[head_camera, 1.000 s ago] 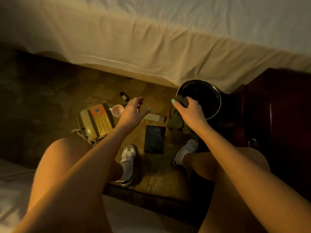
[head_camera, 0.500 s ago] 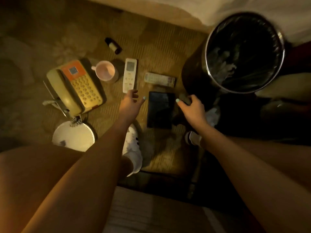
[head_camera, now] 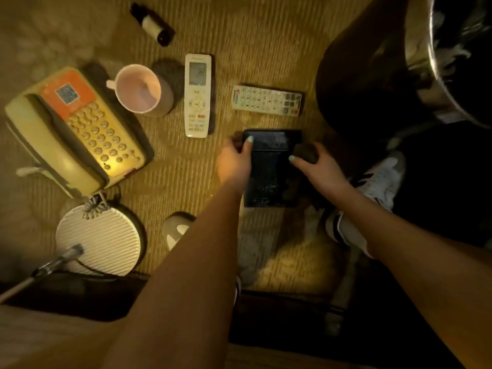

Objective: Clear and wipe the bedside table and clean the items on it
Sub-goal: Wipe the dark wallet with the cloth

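Carpet with a ribbed yellow-brown pattern is seen from above, and the cleared things are laid out on it. A flat black pad (head_camera: 269, 179) lies on the carpet between the two hands. Its upper left corner is grasped by the left hand (head_camera: 234, 162), with the thumb laid across the top face and the fingers curled round the edge. A dark cloth (head_camera: 306, 153) is clenched in the right hand (head_camera: 319, 171) and is pressed against the upper right edge of the pad, with the thumb resting on its face. Just beyond the left hand a white remote (head_camera: 197, 95) is laid lengthwise, and a second remote (head_camera: 267, 100) is laid crosswise just beyond the pad. Further out from the left hand a mug (head_camera: 139, 87), a telephone (head_camera: 72, 129) and a small bottle (head_camera: 153, 23) are set. A ribbed white disc (head_camera: 98, 241) is placed nearer the person, touched by the coiled telephone cord. Beyond the right hand a bin (head_camera: 452, 62) with a dark liner is partly seen.
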A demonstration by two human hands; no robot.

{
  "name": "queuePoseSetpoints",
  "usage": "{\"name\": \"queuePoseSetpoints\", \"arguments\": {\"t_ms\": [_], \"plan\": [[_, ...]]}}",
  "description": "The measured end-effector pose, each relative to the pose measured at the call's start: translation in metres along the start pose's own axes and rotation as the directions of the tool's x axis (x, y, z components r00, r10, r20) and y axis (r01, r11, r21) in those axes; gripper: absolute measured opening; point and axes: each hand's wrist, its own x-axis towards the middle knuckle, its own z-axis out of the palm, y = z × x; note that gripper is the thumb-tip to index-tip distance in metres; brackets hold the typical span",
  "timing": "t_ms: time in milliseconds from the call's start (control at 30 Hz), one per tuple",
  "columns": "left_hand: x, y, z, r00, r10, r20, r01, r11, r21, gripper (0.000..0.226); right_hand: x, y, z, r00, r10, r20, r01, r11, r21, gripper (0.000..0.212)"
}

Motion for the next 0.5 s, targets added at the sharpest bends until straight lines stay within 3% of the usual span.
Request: {"name": "queuePoseSetpoints", "arguments": {"t_ms": [200, 367, 500], "plan": [[0.004, -0.002, 0.004, 0.999, -0.051, -0.010, 0.048, 0.978, -0.205, 0.029, 0.016, 0.001, 0.015, 0.999, 0.003, 0.036, -0.006, 0.994, 0.106, 0.062], [-0.003, 0.002, -0.004, 0.984, -0.069, 0.162, 0.138, 0.874, -0.466, 0.030, 0.006, 0.001, 0.004, 0.998, -0.005, 0.056, -0.002, 0.991, 0.134, 0.063], [-0.007, 0.008, -0.015, 0.971, 0.020, 0.238, 0.115, 0.836, -0.536, 0.030, -0.003, -0.011, 0.001, 0.995, -0.034, 0.098, 0.017, 0.985, 0.170, 0.054]]}}
